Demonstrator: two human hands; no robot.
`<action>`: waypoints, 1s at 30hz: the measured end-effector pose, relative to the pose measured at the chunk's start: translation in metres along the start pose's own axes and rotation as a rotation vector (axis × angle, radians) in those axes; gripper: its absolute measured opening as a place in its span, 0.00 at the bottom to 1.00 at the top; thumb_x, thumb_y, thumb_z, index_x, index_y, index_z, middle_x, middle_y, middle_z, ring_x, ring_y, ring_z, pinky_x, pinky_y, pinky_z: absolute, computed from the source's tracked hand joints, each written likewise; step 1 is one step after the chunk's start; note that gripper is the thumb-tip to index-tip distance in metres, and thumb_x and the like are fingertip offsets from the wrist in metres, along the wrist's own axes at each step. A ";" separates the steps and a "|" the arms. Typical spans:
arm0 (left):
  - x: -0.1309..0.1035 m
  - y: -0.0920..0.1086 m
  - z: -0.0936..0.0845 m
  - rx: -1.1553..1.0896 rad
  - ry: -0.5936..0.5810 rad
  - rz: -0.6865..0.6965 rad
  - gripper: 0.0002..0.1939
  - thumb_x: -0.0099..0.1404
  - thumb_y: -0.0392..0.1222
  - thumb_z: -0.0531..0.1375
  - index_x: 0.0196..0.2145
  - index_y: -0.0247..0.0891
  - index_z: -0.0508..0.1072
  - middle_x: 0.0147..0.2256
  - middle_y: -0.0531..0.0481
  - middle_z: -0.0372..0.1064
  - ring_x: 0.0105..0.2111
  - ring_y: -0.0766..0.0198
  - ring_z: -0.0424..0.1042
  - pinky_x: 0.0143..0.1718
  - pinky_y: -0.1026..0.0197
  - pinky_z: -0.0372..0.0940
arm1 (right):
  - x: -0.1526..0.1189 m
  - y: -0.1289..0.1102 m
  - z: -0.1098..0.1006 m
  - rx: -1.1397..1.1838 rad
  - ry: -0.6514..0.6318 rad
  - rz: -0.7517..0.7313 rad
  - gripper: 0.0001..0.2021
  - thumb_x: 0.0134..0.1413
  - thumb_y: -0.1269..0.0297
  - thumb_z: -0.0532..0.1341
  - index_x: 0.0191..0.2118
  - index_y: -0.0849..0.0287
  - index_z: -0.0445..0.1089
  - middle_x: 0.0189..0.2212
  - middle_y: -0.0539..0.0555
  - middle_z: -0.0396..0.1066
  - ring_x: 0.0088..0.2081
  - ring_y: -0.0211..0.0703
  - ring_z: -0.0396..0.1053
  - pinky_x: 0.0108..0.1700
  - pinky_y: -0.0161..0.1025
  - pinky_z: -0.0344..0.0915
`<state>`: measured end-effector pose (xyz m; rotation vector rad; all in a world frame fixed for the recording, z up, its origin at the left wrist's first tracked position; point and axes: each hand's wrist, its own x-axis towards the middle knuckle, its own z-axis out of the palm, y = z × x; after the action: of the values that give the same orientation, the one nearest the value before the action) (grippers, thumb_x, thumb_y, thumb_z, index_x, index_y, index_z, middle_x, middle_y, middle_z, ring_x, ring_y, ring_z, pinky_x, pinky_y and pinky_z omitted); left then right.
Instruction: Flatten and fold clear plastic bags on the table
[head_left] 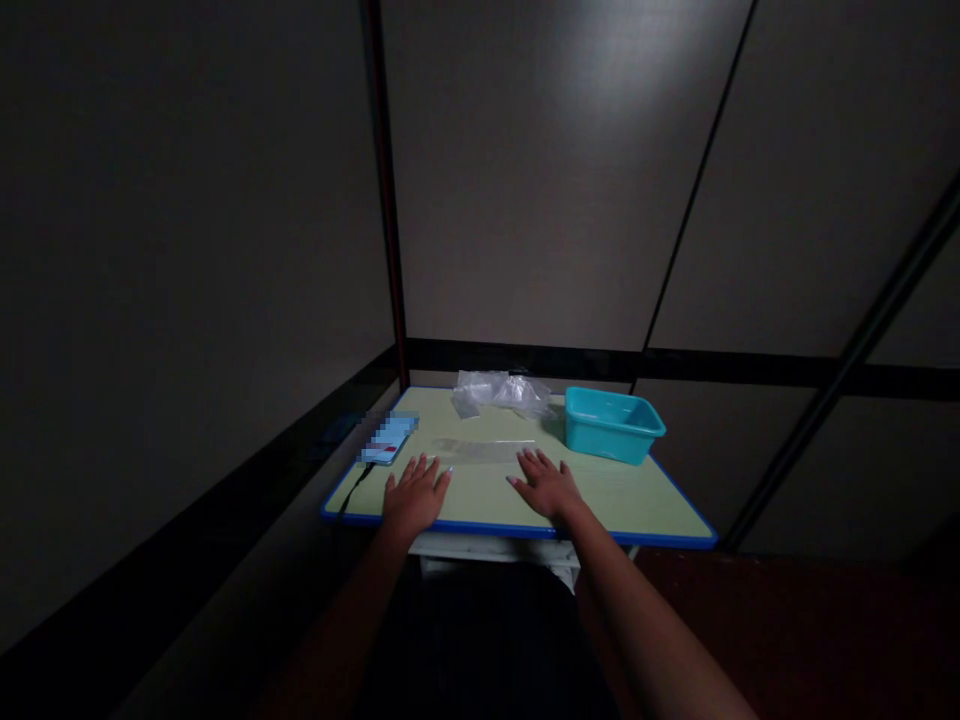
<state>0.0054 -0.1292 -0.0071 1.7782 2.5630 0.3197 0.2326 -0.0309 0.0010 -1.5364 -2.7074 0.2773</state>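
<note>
My left hand (415, 494) lies palm down near the front edge of the table, fingers spread, holding nothing. My right hand (547, 484) rests flat on the tabletop to the right, its fingers also apart and with nothing in them. Just beyond both hands lies a flat, clear plastic strip or bag (484, 452); the right fingertips are close to its right end, and whether they touch it I cannot tell. Crumpled clear plastic (499, 392) sits at the back of the table.
A turquoise plastic basket (609, 440) stands at the right rear of the blue-edged table (480, 500). A flat pale blue item (390, 440), partly blurred, lies at the left with a dark strap. Walls rise behind the table and at its left.
</note>
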 end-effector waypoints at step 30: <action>0.062 0.087 0.017 -0.137 -0.133 0.245 0.34 0.66 0.59 0.33 0.63 0.41 0.51 0.66 0.46 0.39 0.65 0.59 0.37 0.61 0.42 0.37 | 0.001 0.003 0.001 -0.022 0.017 -0.012 0.36 0.58 0.40 0.36 0.67 0.54 0.38 0.67 0.52 0.34 0.66 0.48 0.31 0.60 0.62 0.33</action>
<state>0.0662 -0.0397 -0.0022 1.9898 2.1833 0.3560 0.2350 -0.0286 -0.0006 -1.5207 -2.7147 0.2347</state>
